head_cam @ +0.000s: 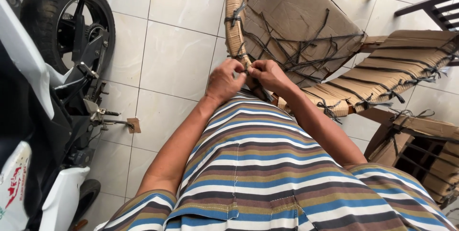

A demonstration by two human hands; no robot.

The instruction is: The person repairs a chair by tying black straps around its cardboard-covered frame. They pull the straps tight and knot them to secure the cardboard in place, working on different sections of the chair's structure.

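Your fingers (246, 71) pinch the black strap (248, 72) on the cardboard-wrapped chair (291, 16); slack (either hand) could loosen the knot.

Thin black cord (248, 71) around cardboard-wrapped frame (235, 25)

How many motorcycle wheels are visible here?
1: a black motorcycle wheel stands at the upper left on the tiled floor. A dark curve at the bottom left may be another, mostly hidden.
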